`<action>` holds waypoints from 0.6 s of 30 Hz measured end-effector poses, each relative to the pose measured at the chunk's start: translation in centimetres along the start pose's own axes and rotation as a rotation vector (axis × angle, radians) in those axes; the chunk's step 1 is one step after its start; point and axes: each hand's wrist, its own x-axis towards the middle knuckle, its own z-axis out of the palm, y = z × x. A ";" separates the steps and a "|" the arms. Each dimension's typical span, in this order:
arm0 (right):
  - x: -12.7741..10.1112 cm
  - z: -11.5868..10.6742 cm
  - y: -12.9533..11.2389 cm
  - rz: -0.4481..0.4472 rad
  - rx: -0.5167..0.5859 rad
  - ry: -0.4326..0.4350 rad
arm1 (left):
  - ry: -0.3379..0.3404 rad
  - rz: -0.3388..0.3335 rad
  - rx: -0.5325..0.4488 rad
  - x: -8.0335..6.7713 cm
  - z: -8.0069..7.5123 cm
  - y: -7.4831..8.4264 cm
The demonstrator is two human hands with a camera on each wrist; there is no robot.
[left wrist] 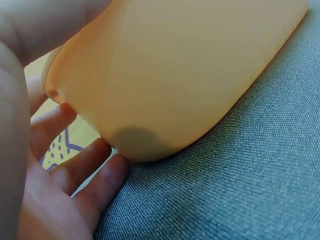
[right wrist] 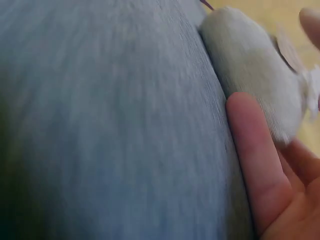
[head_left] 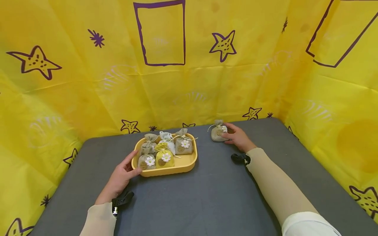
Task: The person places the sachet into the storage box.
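Right hand (head_left: 238,137): reaches out to a lone beige pouch (head_left: 219,133), fingers loosely spread around its right side and touching it; in the wrist view a finger (right wrist: 255,160) lies flat against the cloth, not yet closed on it.
Pouch position: at 1 o'clock on the counter (head_left: 206,196), just left of the right hand's fingertips, well apart from the tray; it lies tipped, tied neck toward 11 o'clock.
Left hand (head_left: 119,178): rests at the tray (head_left: 186,164) from 8 o'clock, thumb on the rim, fingers (left wrist: 75,170) relaxed under the corner; more steadying than gripping.
Tray contents: five small pouches (head_left: 165,149) with daisy tags stand upright, packed to its left and back.
Nearer hand: the right, by far.
Surface: grey fabric-covered counter.
Room: yellow sheeting (head_left: 88,82) with purple stars on three sides.
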 end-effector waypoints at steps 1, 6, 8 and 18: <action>0.0 0.3 -0.4 0.000 -0.027 -0.006 | -0.001 0.003 0.000 0.0 0.0 0.0; 0.7 0.7 -0.4 0.006 -0.120 0.037 | -0.001 0.004 0.018 0.2 0.0 0.2; 1.1 0.6 0.2 0.001 -0.139 0.065 | 0.000 0.001 0.027 0.1 0.0 0.3; 0.6 0.8 0.3 -0.048 -0.325 0.108 | 0.008 -0.029 0.041 0.0 -0.1 0.1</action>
